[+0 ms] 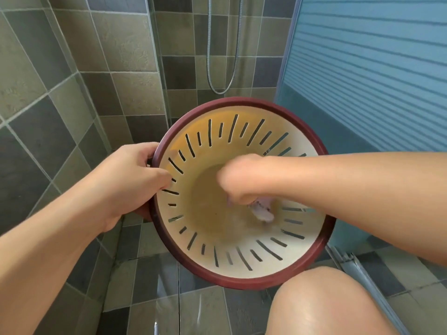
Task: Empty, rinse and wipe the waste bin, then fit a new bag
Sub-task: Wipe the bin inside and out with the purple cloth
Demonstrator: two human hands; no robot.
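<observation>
- The waste bin (242, 240), cream inside with slotted walls and a dark red rim, is being held off the tiled floor (135, 281) at the shower threshold and tipped so that its mouth is facing the camera; this tilt is probably what is exposing the base and inner wall for wiping.
- The left hand (135, 180) is gripping the bin's left rim, thumb curling over the edge onto the inner wall and fingers wrapping behind, apparently steadying the bin against the rubbing force.
- The right hand (239, 182) is reaching deep inside the bin, fingers closing around a pale cloth (262, 210) and pressing it near the lower right of the base; the hand is blurring, suggesting a wiping stroke.
- The bin is lying between the two forearms, just above the person's bare knee (321, 308).
- A shower hose (221, 88) is hanging on the wall behind, well apart from the bin.
- No bag is showing; fitting one appears to be outstanding.
</observation>
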